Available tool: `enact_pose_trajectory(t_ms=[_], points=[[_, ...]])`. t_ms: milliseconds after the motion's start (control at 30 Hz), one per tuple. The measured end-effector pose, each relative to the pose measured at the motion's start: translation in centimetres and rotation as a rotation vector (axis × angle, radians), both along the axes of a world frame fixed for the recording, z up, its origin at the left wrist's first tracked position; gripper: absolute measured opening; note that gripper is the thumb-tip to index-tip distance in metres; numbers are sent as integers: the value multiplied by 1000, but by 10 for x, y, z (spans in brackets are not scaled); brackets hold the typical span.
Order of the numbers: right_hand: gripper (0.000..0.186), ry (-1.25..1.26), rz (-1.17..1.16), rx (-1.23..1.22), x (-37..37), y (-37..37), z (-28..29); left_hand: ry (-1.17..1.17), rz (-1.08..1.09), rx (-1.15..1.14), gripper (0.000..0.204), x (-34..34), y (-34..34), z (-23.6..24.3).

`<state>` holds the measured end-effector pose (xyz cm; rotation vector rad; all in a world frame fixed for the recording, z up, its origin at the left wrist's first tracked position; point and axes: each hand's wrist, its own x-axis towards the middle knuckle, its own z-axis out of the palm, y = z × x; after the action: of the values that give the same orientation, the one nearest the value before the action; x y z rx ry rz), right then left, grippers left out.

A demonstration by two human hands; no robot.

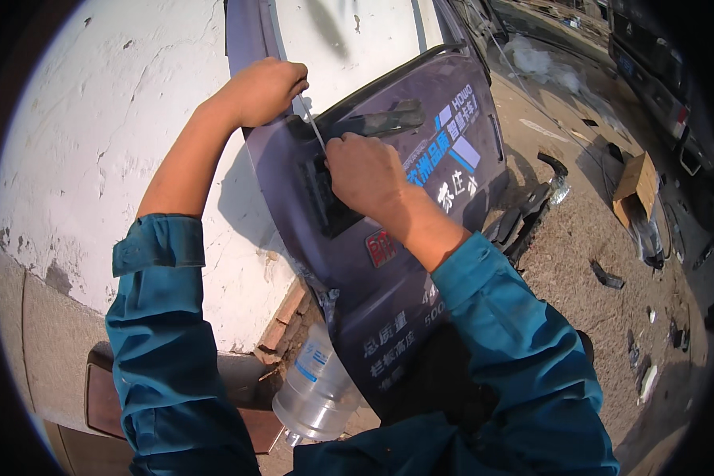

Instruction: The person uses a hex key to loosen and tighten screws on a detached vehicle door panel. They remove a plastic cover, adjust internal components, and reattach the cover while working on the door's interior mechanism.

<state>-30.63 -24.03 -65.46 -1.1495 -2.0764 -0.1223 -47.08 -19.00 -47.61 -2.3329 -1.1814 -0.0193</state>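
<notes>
A dark purple vehicle door (289,218) with a window opening and printed lettering stands upright against a white wall. A thin, pale metal rod (313,123) runs slantwise between my two hands, close to the door's left edge. My left hand (268,91) is closed around its upper end, above the edge. My right hand (366,176) is closed at the lower end, over a black recessed part (319,202) of the door. Whatever the rod's tips touch is hidden by my fingers. Right beside my right hand is a black door handle (381,120).
A clear plastic water jug (317,389) lies below the door, near bricks (287,316) and a brown board (107,393). To the right are black trim pieces (523,218), a cardboard box (636,190), and broken scraps. A dark vehicle (658,71) stands at the upper right.
</notes>
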Motion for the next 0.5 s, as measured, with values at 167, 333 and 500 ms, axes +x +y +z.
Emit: enact_pose_trajectory(t_ms=[167, 333, 500], points=[[9, -110, 91, 95, 12, 8, 4, -23, 24, 105, 27, -31, -41, -12], [11, -225, 125, 157, 16, 8, 5, -154, 130, 27, 22, -45, -97, -20], [10, -214, 142, 215, 15, 5, 2, -255, 96, 74, 21, -56, -111, -38]])
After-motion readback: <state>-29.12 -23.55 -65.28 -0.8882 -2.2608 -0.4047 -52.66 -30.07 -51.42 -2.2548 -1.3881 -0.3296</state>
